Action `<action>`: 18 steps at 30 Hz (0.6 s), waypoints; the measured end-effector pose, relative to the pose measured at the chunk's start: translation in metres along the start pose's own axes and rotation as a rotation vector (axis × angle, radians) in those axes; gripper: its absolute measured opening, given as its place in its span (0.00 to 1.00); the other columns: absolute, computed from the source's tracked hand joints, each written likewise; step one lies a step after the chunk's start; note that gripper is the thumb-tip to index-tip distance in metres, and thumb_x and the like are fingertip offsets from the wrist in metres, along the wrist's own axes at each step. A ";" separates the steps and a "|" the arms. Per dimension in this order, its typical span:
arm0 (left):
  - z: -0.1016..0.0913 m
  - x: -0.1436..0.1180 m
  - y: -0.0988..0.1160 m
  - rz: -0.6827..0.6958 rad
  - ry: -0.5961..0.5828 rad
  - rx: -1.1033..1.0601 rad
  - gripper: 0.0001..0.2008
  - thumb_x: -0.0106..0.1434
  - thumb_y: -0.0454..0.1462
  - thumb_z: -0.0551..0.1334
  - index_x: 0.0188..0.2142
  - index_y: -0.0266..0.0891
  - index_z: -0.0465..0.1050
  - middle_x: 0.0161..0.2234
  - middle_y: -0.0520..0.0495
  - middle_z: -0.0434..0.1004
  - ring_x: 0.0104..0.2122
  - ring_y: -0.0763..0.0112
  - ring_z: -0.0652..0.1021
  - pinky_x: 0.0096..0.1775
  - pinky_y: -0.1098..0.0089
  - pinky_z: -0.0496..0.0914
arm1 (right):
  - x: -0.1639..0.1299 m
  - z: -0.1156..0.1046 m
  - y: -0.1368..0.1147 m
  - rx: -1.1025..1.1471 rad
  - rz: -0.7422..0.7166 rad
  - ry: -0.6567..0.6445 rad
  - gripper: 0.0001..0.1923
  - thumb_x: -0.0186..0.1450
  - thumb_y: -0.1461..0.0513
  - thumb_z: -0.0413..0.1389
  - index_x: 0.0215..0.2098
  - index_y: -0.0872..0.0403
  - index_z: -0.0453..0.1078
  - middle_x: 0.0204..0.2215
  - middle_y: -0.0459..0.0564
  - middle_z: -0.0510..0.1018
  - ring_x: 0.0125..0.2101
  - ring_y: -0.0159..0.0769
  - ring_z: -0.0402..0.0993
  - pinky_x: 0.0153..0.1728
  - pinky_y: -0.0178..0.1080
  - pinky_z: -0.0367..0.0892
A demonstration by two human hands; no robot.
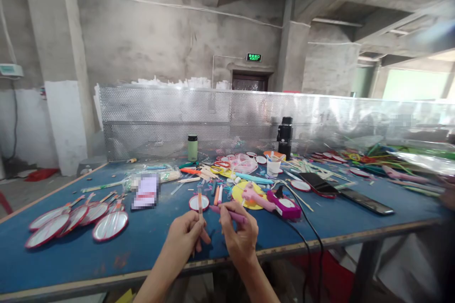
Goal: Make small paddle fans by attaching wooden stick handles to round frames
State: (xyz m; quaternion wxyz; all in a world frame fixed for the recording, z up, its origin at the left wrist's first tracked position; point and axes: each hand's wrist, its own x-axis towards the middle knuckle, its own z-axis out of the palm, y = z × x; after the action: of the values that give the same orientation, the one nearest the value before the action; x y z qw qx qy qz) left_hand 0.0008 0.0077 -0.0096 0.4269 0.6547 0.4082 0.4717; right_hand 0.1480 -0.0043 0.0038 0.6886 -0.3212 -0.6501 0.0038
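Note:
My left hand (188,234) pinches a thin, flat stick (200,201) with an orange band, held upright near the table's front edge. Right behind the stick is a small white disc with a red rim (194,203); whether the two are joined I cannot tell. Wrapped round a mauve pen-shaped stick (237,216), the fingers of my right hand (240,234) point its thin tip left towards the disc. Just beyond my hands lie several short orange, white and dark sticks (218,194). A pink tool (254,196) rests on a yellow disc (245,189) to the right.
Several red-rimmed round pieces with handles (110,225) lie at the left, near a phone (145,191). A purple box (287,207), black cords (313,227) and dark phones (368,200) are at the right. A green bottle (192,149), white cup (273,167) and black flask (285,138) stand behind.

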 end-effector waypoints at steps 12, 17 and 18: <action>0.000 0.002 0.002 -0.060 -0.044 0.030 0.15 0.56 0.48 0.61 0.27 0.38 0.69 0.16 0.48 0.78 0.13 0.75 0.68 0.17 0.76 0.58 | 0.001 0.002 0.000 0.044 0.089 0.020 0.12 0.68 0.61 0.53 0.28 0.55 0.72 0.20 0.44 0.73 0.16 0.26 0.65 0.18 0.29 0.64; 0.000 0.003 0.002 -0.080 -0.042 0.043 0.16 0.56 0.50 0.60 0.27 0.38 0.69 0.14 0.49 0.76 0.13 0.75 0.68 0.17 0.76 0.58 | 0.001 0.002 0.000 0.051 0.093 0.026 0.12 0.68 0.61 0.53 0.28 0.55 0.72 0.19 0.44 0.72 0.17 0.27 0.65 0.19 0.30 0.64; 0.000 0.003 0.002 -0.079 -0.042 0.044 0.16 0.57 0.50 0.59 0.28 0.38 0.69 0.14 0.49 0.76 0.13 0.75 0.68 0.17 0.76 0.58 | 0.001 0.002 0.000 0.050 0.091 0.028 0.12 0.68 0.61 0.53 0.27 0.55 0.71 0.20 0.44 0.72 0.17 0.27 0.66 0.20 0.30 0.64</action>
State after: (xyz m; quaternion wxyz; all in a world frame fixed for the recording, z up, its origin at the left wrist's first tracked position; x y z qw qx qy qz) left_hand 0.0016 0.0104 -0.0069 0.4391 0.6571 0.4350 0.4315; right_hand 0.1462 -0.0025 0.0047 0.7044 -0.3331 -0.6250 0.0470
